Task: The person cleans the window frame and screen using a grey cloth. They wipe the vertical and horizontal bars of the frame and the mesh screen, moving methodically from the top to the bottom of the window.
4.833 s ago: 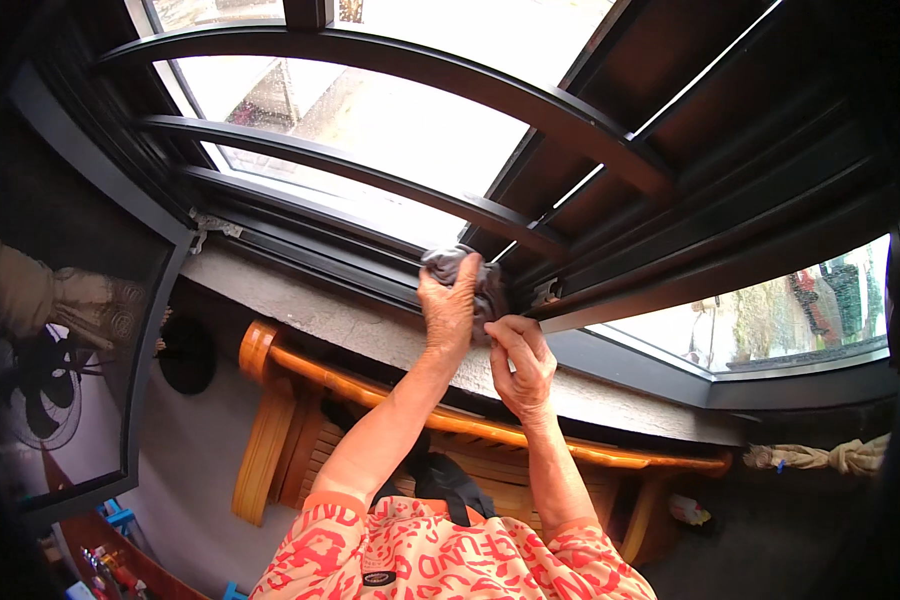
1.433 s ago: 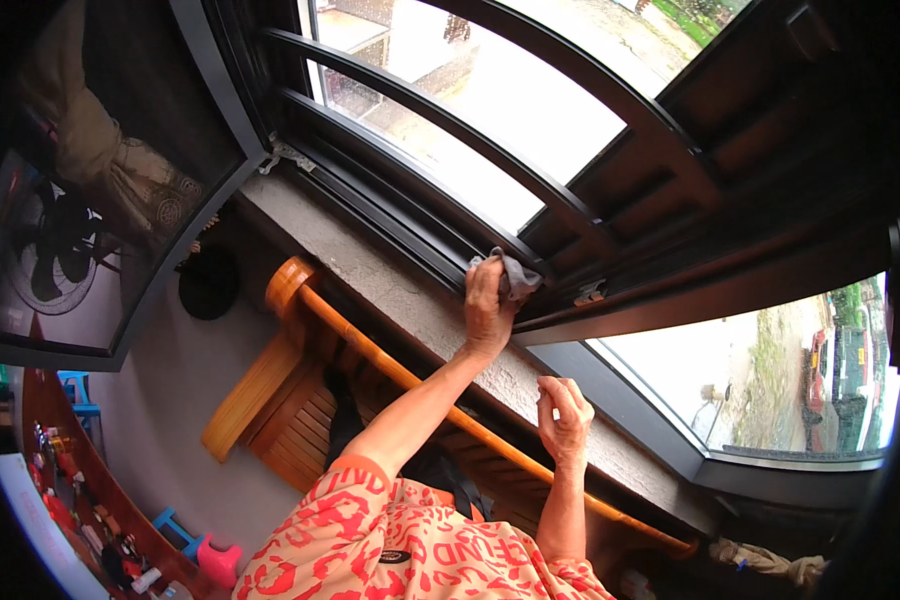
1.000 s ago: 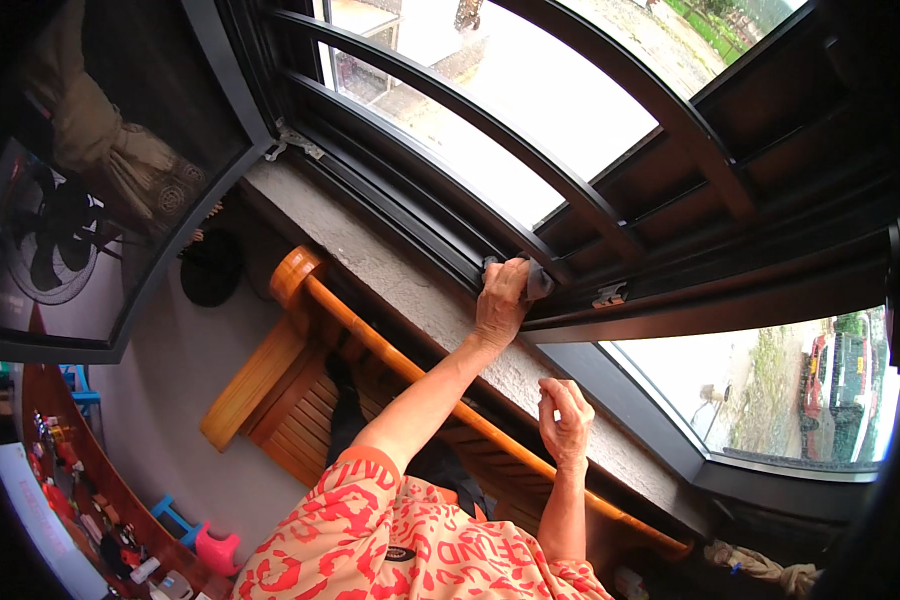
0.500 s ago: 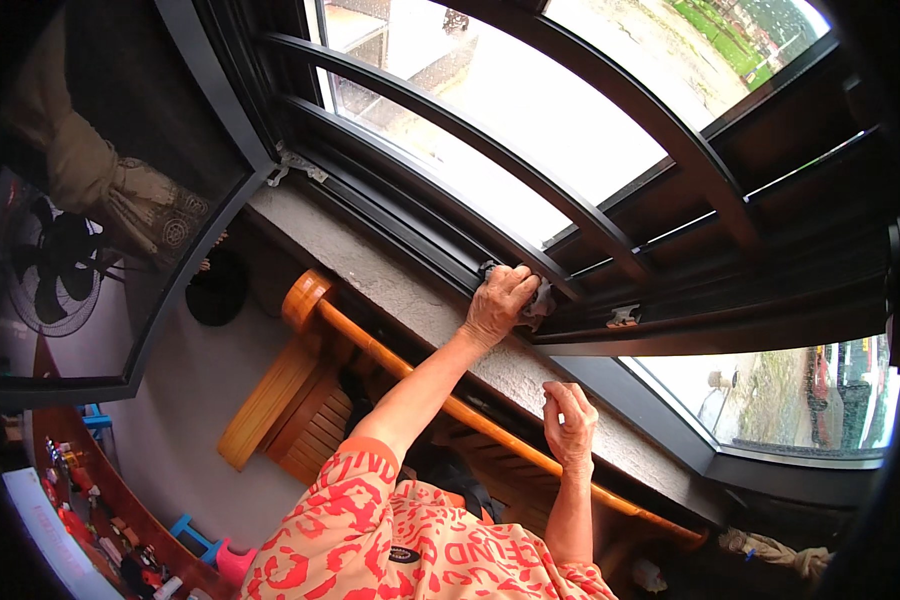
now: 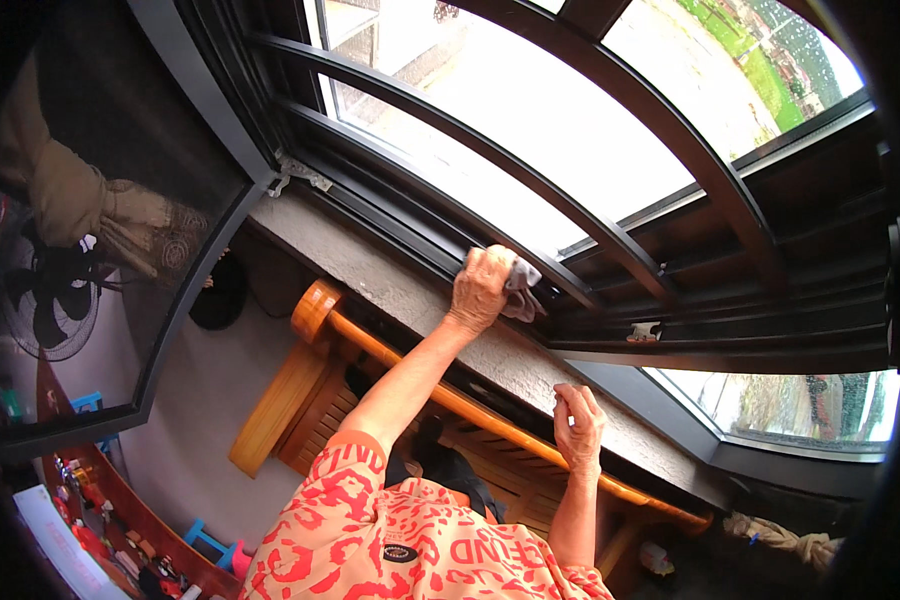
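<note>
My left hand is closed on a crumpled grey cloth, part of which bulges out on the right side of the fingers. Hand and cloth are at the lower track of the dark window frame, just above the rough grey sill. To the right, my right hand hovers over the sill near the wooden backrest rail, its fingers curled in and no object visible in them.
Dark curved bars cross the window. An open glazed sash juts in at left. Below the sill stands a wooden bench. A cluttered red-brown table is at lower left. A knotted curtain hangs at lower right.
My left hand has shifted slightly left and up along the track with the cloth, and more of the cloth shows. My right hand keeps much the same pose. The view has moved a little.
</note>
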Demonstrator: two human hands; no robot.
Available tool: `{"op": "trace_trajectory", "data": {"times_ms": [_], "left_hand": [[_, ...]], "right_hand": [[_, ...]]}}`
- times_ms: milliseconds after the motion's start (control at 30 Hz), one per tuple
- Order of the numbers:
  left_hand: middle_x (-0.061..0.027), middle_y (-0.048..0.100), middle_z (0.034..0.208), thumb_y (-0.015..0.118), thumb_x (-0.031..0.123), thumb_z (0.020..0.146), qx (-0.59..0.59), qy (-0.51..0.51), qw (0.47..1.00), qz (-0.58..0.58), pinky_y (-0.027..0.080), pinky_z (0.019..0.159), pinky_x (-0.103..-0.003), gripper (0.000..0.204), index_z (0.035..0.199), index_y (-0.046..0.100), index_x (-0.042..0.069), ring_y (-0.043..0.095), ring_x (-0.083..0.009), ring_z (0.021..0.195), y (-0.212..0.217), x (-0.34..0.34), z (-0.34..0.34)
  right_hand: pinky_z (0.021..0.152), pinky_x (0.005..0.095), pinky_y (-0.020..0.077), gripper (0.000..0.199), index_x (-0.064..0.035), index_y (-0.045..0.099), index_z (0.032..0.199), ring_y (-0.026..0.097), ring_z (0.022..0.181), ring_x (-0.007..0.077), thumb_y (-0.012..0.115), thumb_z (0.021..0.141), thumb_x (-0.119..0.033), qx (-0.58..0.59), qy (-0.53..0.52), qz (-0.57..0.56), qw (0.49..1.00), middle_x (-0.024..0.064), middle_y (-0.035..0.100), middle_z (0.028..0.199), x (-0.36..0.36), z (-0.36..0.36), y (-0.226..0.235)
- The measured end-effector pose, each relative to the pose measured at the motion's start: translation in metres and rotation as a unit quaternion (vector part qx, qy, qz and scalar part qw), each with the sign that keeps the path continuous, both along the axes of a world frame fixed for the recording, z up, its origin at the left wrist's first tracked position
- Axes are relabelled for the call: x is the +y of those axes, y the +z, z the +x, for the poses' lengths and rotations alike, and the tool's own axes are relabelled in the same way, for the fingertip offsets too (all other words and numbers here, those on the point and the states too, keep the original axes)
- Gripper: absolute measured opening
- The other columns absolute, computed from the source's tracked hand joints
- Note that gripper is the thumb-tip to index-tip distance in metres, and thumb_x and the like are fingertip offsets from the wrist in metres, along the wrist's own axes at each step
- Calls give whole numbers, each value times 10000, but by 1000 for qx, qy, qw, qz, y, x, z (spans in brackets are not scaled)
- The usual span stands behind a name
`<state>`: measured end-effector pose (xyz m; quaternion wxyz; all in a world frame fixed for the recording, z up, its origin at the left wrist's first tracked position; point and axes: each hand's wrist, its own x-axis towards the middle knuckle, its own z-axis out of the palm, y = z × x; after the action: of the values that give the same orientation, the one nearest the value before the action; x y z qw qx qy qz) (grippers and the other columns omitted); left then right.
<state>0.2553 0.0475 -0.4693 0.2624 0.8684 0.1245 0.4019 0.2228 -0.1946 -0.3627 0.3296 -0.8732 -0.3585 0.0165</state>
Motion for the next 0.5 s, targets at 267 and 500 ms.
{"op": "trace_trajectory", "data": {"times_ms": [267, 500], "left_hand": [[-172, 541, 1022, 564, -5, 811, -84, 197, 961, -175, 446, 872, -433, 256, 1062, 516, -7, 550, -329, 1010, 10, 99, -9], [-260, 436, 1279, 487, 58, 778, -137, 320, 903, -253, 262, 1074, -488, 528, 1287, 418, -66, 391, -402, 1238, 11, 184, 8]], "right_hand": [[607, 340, 490, 198, -28, 637, 938, 618, 695, 292, 574, 787, 83, 7, -24, -17, 1000, 128, 610, 798, -4, -3, -6], [608, 346, 484, 176, -23, 642, 928, 612, 687, 289, 564, 800, 68, 24, -5, -23, 999, 139, 616, 802, 6, -14, -17]]}}
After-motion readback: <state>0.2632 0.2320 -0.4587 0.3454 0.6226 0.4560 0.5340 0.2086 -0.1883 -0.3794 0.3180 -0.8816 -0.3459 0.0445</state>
